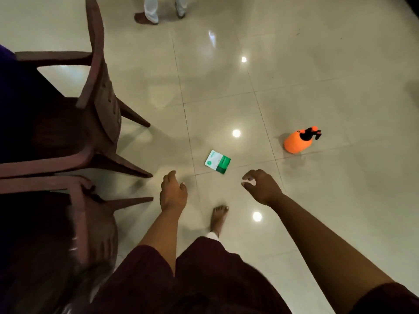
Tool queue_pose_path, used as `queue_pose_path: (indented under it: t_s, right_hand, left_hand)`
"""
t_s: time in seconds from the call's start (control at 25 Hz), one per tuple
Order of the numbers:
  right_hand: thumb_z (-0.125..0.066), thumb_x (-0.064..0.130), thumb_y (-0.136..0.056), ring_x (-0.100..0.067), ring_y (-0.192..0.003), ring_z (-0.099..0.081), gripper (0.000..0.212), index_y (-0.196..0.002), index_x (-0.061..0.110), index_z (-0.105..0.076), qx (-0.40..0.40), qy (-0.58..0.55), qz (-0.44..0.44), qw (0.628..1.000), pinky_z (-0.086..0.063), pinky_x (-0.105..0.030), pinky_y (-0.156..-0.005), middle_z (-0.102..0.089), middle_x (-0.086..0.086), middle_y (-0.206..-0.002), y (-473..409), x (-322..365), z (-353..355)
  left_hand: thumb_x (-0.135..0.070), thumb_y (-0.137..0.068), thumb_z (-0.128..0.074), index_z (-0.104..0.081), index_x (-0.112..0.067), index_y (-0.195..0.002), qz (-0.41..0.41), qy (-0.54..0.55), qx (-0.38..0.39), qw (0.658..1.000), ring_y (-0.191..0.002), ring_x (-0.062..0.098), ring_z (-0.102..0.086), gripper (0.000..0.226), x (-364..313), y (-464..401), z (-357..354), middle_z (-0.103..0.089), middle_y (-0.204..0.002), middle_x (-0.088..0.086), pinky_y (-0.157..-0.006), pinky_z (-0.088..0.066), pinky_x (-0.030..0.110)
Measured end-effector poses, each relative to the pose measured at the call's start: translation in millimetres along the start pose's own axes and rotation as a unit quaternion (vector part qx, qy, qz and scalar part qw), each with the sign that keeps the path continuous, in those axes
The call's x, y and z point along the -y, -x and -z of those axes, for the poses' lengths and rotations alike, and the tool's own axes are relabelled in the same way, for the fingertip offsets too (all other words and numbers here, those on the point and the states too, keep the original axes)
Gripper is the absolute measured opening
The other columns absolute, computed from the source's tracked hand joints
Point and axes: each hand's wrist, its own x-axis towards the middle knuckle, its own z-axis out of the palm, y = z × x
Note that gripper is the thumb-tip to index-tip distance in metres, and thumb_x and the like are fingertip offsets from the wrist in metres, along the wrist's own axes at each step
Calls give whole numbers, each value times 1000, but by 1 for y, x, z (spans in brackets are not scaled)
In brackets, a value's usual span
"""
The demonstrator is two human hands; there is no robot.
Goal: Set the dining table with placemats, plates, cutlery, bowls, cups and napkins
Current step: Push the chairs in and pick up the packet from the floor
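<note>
Head cam: green-white packet (218,161), prob napkins, flat on floor just ahead, btwn my hands. My left hand (173,192) relaxed, holds nothing. My right hand (263,186) loosely curled, empty. Orange spray bottle (298,141) beyond right hand.

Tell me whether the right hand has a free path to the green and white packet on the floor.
Probably yes. The right hand hangs empty with loosely curled fingers above the packet, and only bare floor tile lies between; the orange spray bottle stands off to the side.
</note>
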Motion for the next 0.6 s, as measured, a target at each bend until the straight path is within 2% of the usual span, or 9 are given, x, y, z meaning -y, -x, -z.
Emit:
queue_pose_path:
  t_s: [0.12,0.2,0.32,0.44,0.6]
  right_hand:
    - [-65,29,-90,-21,-102,-59,23,-110,16,-66,1,-56,-32,998,-41,-25,-80,-64,-6,-110,-61,1,36]
    - [-64,29,-91,-20,-104,-59,26,-112,13,-65,4,-87,-60,994,-35,-22,-77,-65,-6,-111,-102,1,53]
    - [-63,31,-91,-20,-108,-58,27,-113,14,-65,45,-95,-82,991,-35,-21,-79,-65,-4,-115,-159,-3,58]
    - [-64,31,-91,-21,-107,-58,26,-111,14,-65,50,-128,-94,986,-38,-23,-81,-66,-5,-115,-236,-12,42]
    - [-63,29,-92,-23,-105,-58,24,-107,10,-65,35,-183,-113,976,-42,-27,-84,-65,-7,-116,-353,-43,-32]
  left_hand:
    - [-10,-94,-51,-43,-9,-138,-54,-1,23,998,-127,28,-45,45,-43,-51,-14,-44,-140,10,-100,-42,41]
    - [-10,-93,-51,-46,-10,-136,-58,10,31,998,-125,28,-47,43,-66,-87,-26,-47,-137,10,-99,-43,41]
    - [-13,-93,-56,-43,-11,-138,-14,56,82,995,-126,29,-47,47,-83,-126,-52,-45,-136,13,-102,-41,37]
    - [-22,-93,-61,-36,-13,-143,36,45,148,987,-129,30,-43,57,-85,-180,-101,-39,-141,14,-106,-37,36]
    - [-29,-93,-62,-40,-14,-141,96,79,142,982,-127,29,-47,55,-51,-263,-200,-40,-143,13,-105,-40,37]
